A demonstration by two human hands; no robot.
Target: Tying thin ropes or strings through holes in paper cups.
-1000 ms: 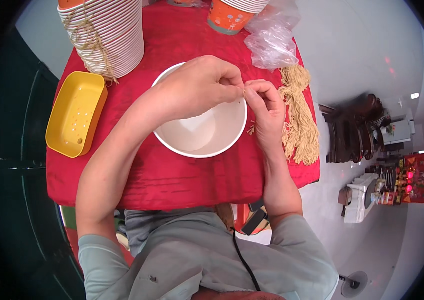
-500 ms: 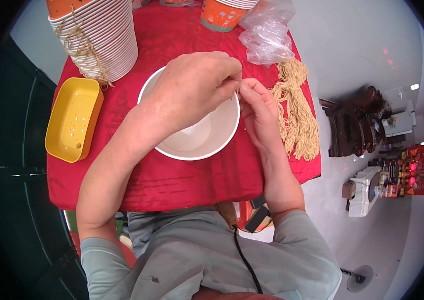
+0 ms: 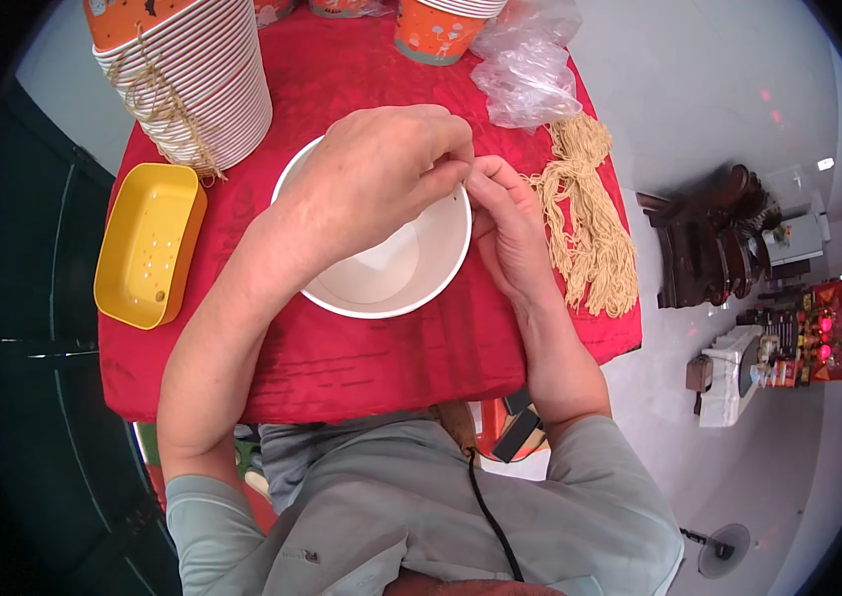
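A white paper bucket (image 3: 438, 260) stands on the red tablecloth in front of me, its round mouth facing up. Across the top of it reaches my left hand (image 3: 381, 174), thumb and fingers pinched together at the right rim. My right hand (image 3: 512, 223) meets it there from outside the bucket, its thumb and forefinger closed as well. Whatever the fingertips hold is too small to make out. Close to my right hand lies a bundle of beige string (image 3: 590, 219), whose loose ends spread toward that hand.
At the far left rises a tall stack of paper buckets (image 3: 208, 89) with string hanging on it. A yellow tray (image 3: 151, 243) with small bits inside sits nearer. Orange patterned buckets (image 3: 436, 30) and a clear plastic bag (image 3: 525, 79) occupy the far side of the red tablecloth (image 3: 391, 372).
The pinched fingertips of both hands have shifted very slightly left along with the bucket. The grip looks the same, and the whole view has moved a little.
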